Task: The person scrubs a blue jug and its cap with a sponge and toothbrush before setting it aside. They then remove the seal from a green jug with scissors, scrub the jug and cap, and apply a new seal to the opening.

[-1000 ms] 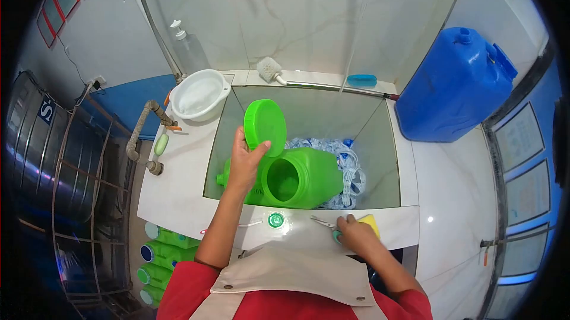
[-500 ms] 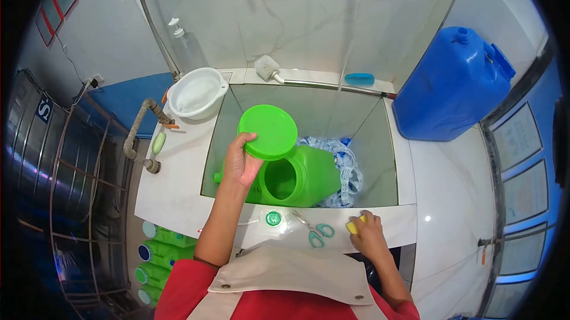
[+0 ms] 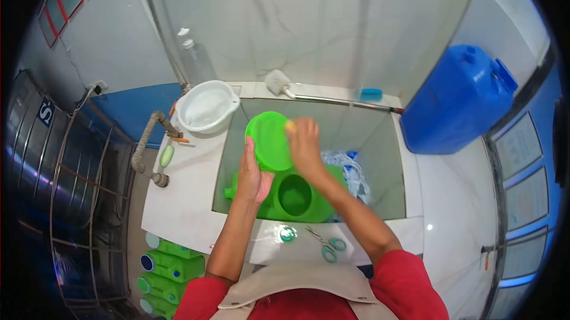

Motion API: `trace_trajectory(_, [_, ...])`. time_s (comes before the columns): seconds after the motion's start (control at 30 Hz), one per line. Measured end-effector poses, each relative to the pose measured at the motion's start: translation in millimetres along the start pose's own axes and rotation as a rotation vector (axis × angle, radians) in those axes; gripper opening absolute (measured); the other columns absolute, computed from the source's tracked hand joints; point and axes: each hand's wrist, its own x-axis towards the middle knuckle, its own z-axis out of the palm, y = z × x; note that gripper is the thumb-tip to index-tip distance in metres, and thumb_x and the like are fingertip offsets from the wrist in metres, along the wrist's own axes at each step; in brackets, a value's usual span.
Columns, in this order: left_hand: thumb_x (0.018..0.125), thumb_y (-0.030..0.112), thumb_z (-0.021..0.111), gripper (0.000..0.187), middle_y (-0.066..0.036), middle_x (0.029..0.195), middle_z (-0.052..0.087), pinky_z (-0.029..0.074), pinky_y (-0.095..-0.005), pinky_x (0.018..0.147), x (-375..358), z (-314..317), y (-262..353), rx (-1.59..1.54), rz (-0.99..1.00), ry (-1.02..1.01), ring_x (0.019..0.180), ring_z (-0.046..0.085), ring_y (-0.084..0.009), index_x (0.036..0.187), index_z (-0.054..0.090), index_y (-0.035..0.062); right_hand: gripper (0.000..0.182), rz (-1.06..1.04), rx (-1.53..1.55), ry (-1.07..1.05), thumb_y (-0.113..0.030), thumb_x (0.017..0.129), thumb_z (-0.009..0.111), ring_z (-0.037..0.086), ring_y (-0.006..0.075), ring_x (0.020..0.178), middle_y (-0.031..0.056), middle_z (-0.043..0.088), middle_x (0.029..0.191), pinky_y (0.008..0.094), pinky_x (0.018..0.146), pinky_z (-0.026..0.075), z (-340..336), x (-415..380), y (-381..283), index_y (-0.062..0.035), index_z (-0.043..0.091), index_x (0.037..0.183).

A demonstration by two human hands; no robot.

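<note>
My left hand (image 3: pixel 254 178) holds a round green lid (image 3: pixel 270 142) by its lower left edge, above the basin. At the lid's right edge is my right hand (image 3: pixel 306 145), closed around a yellow sponge (image 3: pixel 290 126) that is mostly hidden by the fingers. Below both hands a green jug (image 3: pixel 320 201) lies in the basin with its wide round mouth facing up. Crumpled blue and white wrappers (image 3: pixel 355 178) lie to the right of the jug.
Scissors (image 3: pixel 328 245) and a green cap (image 3: pixel 287 234) lie on the front ledge. A white bowl (image 3: pixel 208 106) stands at the back left, a blue jerrycan (image 3: pixel 454 103) at the right. A brush (image 3: pixel 278 82) rests behind the basin; green bottles (image 3: pixel 172 265) stand lower left.
My right hand has moved with the yellow sponge from the front ledge up to the lid. The lid is now turned more on its side. The whole view has shifted slightly.
</note>
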Motion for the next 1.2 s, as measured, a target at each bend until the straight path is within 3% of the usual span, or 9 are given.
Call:
trace_trajectory(0.1, [0.098,0.05,0.032,0.057,-0.009,0.138,0.042,0.036,-0.0385,0.105,-10.4,-33.8,0.6,0.021,0.011,0.151,0.126,0.042,-0.0209,0.14,0.033,0.0102,0.019,-0.198,0.058,0.029,-0.012,0.085,0.051,0.046,0.0382,0.089,0.0214,0.051,0.1,0.0494,0.082,0.038,59.0,-20.5,-35.5,-0.0009,0.055,0.1])
trace_trajectory(0.33, [0.098,0.049,0.033,0.055,-0.008,0.133,0.047,0.036,-0.0388,0.104,-19.8,-104.0,64.5,-0.028,-0.023,0.224,0.123,0.045,-0.0203,0.136,0.039,0.009,0.013,0.096,0.206,-0.289,-0.014,0.093,0.044,0.049,0.0417,0.093,0.024,0.053,0.091,0.0486,0.075,0.039,165.4,79.6,-47.2,-0.0017,0.048,0.092])
trace_trajectory(0.43, [0.098,0.048,0.033,0.054,-0.007,0.13,0.05,0.037,-0.0385,0.102,-17.9,-128.8,75.4,-0.072,-0.08,0.25,0.12,0.047,-0.0206,0.132,0.043,0.0079,0.019,-0.134,0.2,-0.171,-0.021,0.092,0.049,0.05,0.0419,0.093,0.0232,0.055,0.093,0.0494,0.076,0.041,222.7,118.3,-56.0,-0.0031,0.05,0.098])
trace_trajectory(0.6, [0.099,0.048,0.029,0.054,-0.008,0.127,0.052,0.038,-0.0385,0.1,-21.2,-158.0,84.8,-0.151,-0.185,0.286,0.117,0.049,-0.0215,0.13,0.045,0.0065,0.033,0.032,-0.46,-0.728,-0.027,0.085,0.053,0.055,0.038,0.1,0.0217,0.057,0.105,0.0456,0.088,0.044,311.9,139.3,-5.5,-0.0095,0.054,0.113])
trace_trajectory(0.77, [0.099,0.047,0.029,0.054,-0.009,0.128,0.051,0.039,-0.0398,0.101,-6.8,-171.9,107.3,-0.221,-0.185,0.211,0.118,0.049,-0.0223,0.131,0.045,0.0069,0.037,0.4,0.399,-0.434,-0.026,0.085,0.052,0.054,0.0384,0.108,0.0216,0.055,0.114,0.0431,0.092,0.043,229.1,137.0,-42.4,-0.0089,0.056,0.118])
trace_trajectory(0.9, [0.099,0.046,0.029,0.053,-0.01,0.128,0.051,0.039,-0.0409,0.102,21.3,-161.0,89.8,-0.167,-0.163,0.204,0.118,0.049,-0.0224,0.131,0.045,0.0074,0.037,-0.192,-0.067,-0.138,-0.021,0.083,0.059,0.049,0.0387,0.111,0.0212,0.055,0.112,0.0455,0.092,0.041,192.9,6.2,-65.0,-0.0077,0.056,0.118])
trace_trajectory(1.03, [0.1,0.045,0.029,0.051,-0.01,0.128,0.051,0.041,-0.0405,0.101,18.5,-113.1,51.4,-0.208,-0.228,0.145,0.118,0.05,-0.0224,0.129,0.045,0.0074,0.035,-0.207,-0.138,-0.099,-0.019,0.085,0.057,0.047,0.0392,0.113,0.0204,0.054,0.116,0.0498,0.094,0.038,126.3,14.8,-49.5,-0.0054,0.055,0.118])
trace_trajectory(1.1, [0.1,0.043,0.03,0.049,-0.01,0.129,0.05,0.042,-0.0392,0.1,25.9,-89.5,58.9,-0.16,-0.248,0.021,0.118,0.05,-0.0216,0.13,0.044,0.0075,0.032,0.231,-0.064,-0.028,-0.013,0.088,0.052,0.046,0.0412,0.113,0.0212,0.052,0.117,0.0509,0.096,0.035,87.8,19.5,-30.6,-0.0011,0.054,0.118])
trace_trajectory(1.2, [0.1,0.042,0.033,0.048,-0.01,0.125,0.053,0.044,-0.0391,0.098,25.4,-55.4,23.5,-0.074,-0.246,0.144,0.115,0.052,-0.0221,0.128,0.046,0.0056,0.029,-0.132,-0.129,0.17,-0.009,0.091,0.045,0.044,0.0415,0.113,0.0235,0.051,0.116,0.0479,0.098,0.034,83.4,-36.4,-41.3,0.0029,0.052,0.116])
